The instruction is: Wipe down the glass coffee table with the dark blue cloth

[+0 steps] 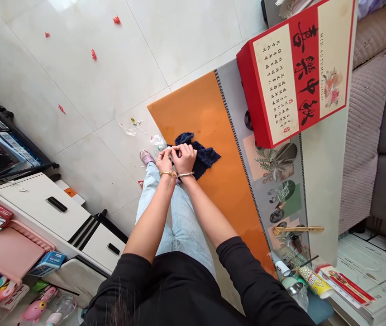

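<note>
My left hand and my right hand meet close together, with thumbs and fingertips pinched. What lies between the fingertips is too small to make out. A navy blue knitted cloth lies crumpled on the orange tabletop cover, just beyond and beside my right hand. Part of the cloth is hidden behind the hands. A clear crumpled plastic bag sits just past my left hand, near the corner of the orange cover.
A large red and cream gift box stands at the right on a patterned grey mat. A wooden-handled brush and a yellow canister are nearer. White drawers stand at left. Red bits and cotton swabs lie on the tiled floor.
</note>
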The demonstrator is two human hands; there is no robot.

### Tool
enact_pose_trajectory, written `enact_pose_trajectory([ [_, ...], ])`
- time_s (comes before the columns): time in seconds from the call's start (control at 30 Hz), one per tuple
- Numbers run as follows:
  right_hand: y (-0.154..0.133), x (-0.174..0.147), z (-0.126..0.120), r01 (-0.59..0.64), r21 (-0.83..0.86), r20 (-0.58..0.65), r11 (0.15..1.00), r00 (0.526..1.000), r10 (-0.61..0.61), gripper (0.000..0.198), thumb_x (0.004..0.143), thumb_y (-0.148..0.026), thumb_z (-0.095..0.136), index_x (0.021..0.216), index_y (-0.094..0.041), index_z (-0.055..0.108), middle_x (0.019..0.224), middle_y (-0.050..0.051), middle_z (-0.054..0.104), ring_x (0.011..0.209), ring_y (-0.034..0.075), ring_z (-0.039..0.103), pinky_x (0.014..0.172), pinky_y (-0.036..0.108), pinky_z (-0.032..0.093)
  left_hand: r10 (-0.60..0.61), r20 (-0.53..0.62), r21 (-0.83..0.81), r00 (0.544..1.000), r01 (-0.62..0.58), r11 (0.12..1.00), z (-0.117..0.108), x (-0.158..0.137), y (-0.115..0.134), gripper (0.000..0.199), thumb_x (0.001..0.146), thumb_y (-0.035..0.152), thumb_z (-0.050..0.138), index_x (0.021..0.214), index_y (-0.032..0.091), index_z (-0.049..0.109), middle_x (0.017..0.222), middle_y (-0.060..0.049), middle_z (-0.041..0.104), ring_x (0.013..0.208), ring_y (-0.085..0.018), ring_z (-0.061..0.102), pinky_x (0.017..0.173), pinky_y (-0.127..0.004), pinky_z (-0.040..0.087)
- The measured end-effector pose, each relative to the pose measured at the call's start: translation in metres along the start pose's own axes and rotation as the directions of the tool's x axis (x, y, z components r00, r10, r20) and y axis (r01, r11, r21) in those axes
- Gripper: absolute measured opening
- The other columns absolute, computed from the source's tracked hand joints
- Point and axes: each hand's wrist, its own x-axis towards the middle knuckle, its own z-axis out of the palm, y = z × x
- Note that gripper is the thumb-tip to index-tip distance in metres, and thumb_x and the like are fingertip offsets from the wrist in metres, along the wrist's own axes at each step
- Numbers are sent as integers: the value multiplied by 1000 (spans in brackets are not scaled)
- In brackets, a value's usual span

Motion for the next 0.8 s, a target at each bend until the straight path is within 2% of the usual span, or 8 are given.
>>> enact_pose_trajectory([
  [0.1,9,-14,-3,-5,6,16,1000,1000,5,25,98,-35,56,78,-21,65,75,0,61,82,18,52,78,30,30,-217,-40,-126,975,211,969,-4,-15,-4,26,71,36,79,76,18,61,67,3,60,59,-7,54,60,-22,47],
  [0.2,12,-19,-3,-17,0,10,1000,1000,17,24,98,-34,58,79,-21,65,75,0,61,81,18,52,78,30,30,-276,-22,-151,961,270,951,-4,-22,-4,28,69,36,81,76,17,61,69,3,61,62,-7,56,62,-21,48],
  [0.37,1,-4,2,-31,-6,4,1000,1000,31,27,99,-36,55,79,-21,65,75,0,62,82,19,53,78,31,29,-284,-33,-300,958,262,917,4,-12,7,28,65,31,84,76,18,62,76,3,67,71,-9,63,70,-22,51],
  [0.47,-8,11,6,-32,6,-8,999,999,32,27,99,-38,55,80,-22,65,78,1,64,84,19,54,79,31,29,-278,-26,-352,960,252,901,10,1,18,29,62,29,86,75,18,63,74,3,66,69,-8,62,67,-20,50],
  [0.63,-14,22,5,-14,41,-1,999,1000,14,26,99,-38,55,82,-22,65,82,1,65,87,20,55,80,31,30,-246,-80,-308,966,211,928,12,10,28,30,60,29,88,74,17,64,71,4,64,58,-5,51,55,-18,41],
  [0.8,-1,6,-3,8,46,23,999,1000,-9,27,99,-37,56,78,-22,64,75,0,61,83,19,53,78,31,30,-244,-93,-248,965,214,945,6,-7,17,27,61,29,86,74,17,65,71,4,63,61,-5,51,57,-18,41],
])
